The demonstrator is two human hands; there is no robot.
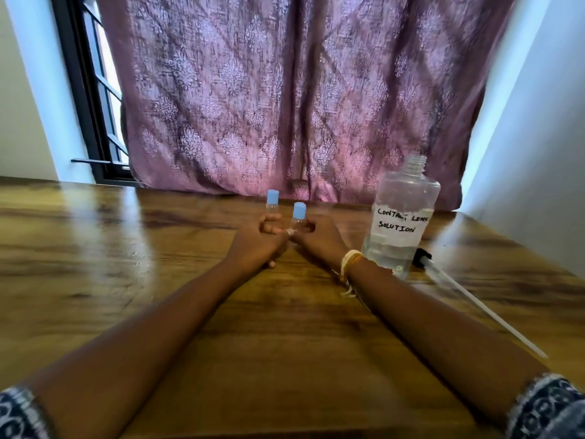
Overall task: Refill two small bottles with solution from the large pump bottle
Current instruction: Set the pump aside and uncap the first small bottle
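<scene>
Two hands reach across a wooden table (158,264), the left hand (258,240) gripping the farther small bottle (273,204) and the right hand (318,237) the nearer small bottle (298,217), both blue-capped, beside the large bottle (400,217), pump (468,293) removed; uncapping probably follows.

Surface (126,248): glossy wood-grain finish with window glare; large pump bottle (402,217): clear smooth plastic bearing a matt white handwritten label (400,224); two small bottles (299,218): clear plastic, matt light-blue caps; curtain (285,90): patterned mauve woven cloth.
</scene>
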